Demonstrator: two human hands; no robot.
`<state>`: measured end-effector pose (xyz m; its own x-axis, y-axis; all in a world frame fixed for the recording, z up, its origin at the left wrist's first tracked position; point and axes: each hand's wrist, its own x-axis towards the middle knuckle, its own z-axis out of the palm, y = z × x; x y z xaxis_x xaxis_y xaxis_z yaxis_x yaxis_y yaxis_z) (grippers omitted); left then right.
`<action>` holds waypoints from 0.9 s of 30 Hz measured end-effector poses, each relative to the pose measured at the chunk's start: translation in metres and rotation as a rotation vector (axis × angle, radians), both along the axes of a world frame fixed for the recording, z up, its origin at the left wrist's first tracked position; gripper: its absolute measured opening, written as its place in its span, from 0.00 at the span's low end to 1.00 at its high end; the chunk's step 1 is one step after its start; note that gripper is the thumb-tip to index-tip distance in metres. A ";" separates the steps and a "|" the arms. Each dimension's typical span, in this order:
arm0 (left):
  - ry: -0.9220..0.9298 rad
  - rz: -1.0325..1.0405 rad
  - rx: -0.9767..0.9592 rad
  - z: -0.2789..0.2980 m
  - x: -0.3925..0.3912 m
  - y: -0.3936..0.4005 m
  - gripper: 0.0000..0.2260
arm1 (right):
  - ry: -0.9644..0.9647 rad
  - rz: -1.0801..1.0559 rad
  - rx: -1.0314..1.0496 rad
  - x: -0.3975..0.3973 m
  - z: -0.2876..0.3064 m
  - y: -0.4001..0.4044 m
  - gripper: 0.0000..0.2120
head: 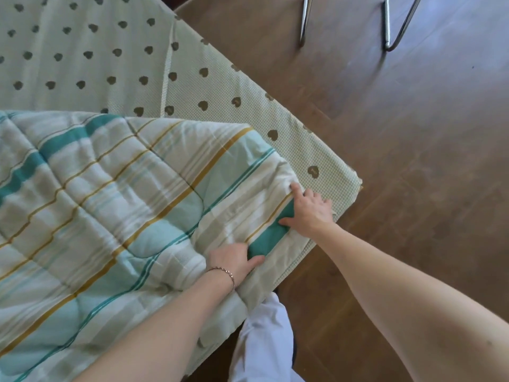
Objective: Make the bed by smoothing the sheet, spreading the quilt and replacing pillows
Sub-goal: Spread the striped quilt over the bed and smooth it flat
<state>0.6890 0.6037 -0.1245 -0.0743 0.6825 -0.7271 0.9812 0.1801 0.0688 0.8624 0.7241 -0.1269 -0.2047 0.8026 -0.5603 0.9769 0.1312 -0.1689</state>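
We note, starting at the left of the head view, the puffy quilt striped in teal, mint, cream and mustard (pixel 104 194) lying bunched over the near-left part of the bed, its far edge rolled up rather than flat. Beyond it the pale green gingham sheet printed with dark hearts (pixel 82 51) lies bare across the far half of the mattress and looks fairly flat, apart from one long crease running toward the quilt. Moving right, the left hand (pixel 234 261), a thin chain bracelet (pixel 223 272) at its wrist, presses on the quilt's near edge, thumb laid along a dark teal band; the fingers dip into the fabric, so we cannot tell whether they pinch it or only push. Further right, the right hand (pixel 309 209) rests on the quilt's corner near the bed corner, index finger extended onto the cloth and thumb on the same teal band; the other fingers curl at the hem, grip uncertain. Right of the bed we see brown wooden flooring (pixel 413 161) and two chrome tube legs (pixel 391 23) at top. Our judgement: sheet smoothing appears largely done; quilt spreading is in hand and incomplete, since much sheet remains uncovered. No pillows are in view, so replacing them appears still outstanding.
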 end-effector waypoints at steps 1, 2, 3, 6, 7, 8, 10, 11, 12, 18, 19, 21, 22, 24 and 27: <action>0.033 0.034 0.059 0.001 0.006 0.013 0.27 | 0.016 -0.010 -0.021 0.003 -0.001 0.004 0.47; 0.061 0.044 0.079 0.002 0.015 0.031 0.30 | 0.020 -0.023 -0.032 0.005 -0.003 0.011 0.47; 0.081 0.022 0.055 0.002 0.022 0.040 0.30 | 0.025 -0.031 -0.046 0.004 -0.002 0.012 0.46; 0.009 -0.085 -0.025 -0.008 0.047 0.068 0.13 | 0.062 0.150 -0.044 0.000 0.000 0.022 0.36; -0.041 -0.074 -0.022 -0.008 0.055 0.076 0.11 | 0.079 0.228 -0.006 0.004 0.004 0.027 0.31; -0.111 -0.048 0.003 -0.007 0.062 0.086 0.11 | 0.093 0.266 0.044 0.012 0.011 0.036 0.28; -0.295 0.033 0.102 0.004 0.080 0.110 0.11 | 0.120 0.214 0.154 0.041 0.024 0.061 0.27; -0.350 0.060 0.143 0.010 0.087 0.125 0.12 | 0.142 0.159 0.216 0.057 0.029 0.075 0.27; -0.370 0.066 0.141 0.016 0.094 0.136 0.12 | 0.138 0.133 0.238 0.069 0.031 0.084 0.27; -0.295 0.041 -0.041 0.013 0.078 0.147 0.11 | -0.289 0.333 -0.190 0.047 -0.003 0.099 0.40; -0.274 0.072 0.019 0.015 0.068 0.150 0.11 | -0.317 0.354 -0.211 0.041 -0.008 0.102 0.43; -0.201 0.091 0.165 0.019 0.050 0.166 0.10 | -0.339 0.393 -0.225 0.036 -0.013 0.112 0.47; -0.176 0.106 0.239 0.019 0.041 0.178 0.10 | -0.341 0.408 -0.229 0.035 -0.014 0.116 0.50; -0.153 0.162 0.339 0.018 0.029 0.203 0.09 | -0.321 0.439 -0.246 0.036 -0.017 0.119 0.52; -0.107 0.293 0.374 0.016 0.028 0.236 0.12 | -0.256 0.485 -0.336 0.044 -0.019 0.129 0.49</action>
<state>0.7170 0.8400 -0.1088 -0.2404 0.8599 -0.4503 0.8769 0.3913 0.2791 0.9066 0.8531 -0.1455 -0.3273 0.4246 -0.8441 0.8345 0.5490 -0.0474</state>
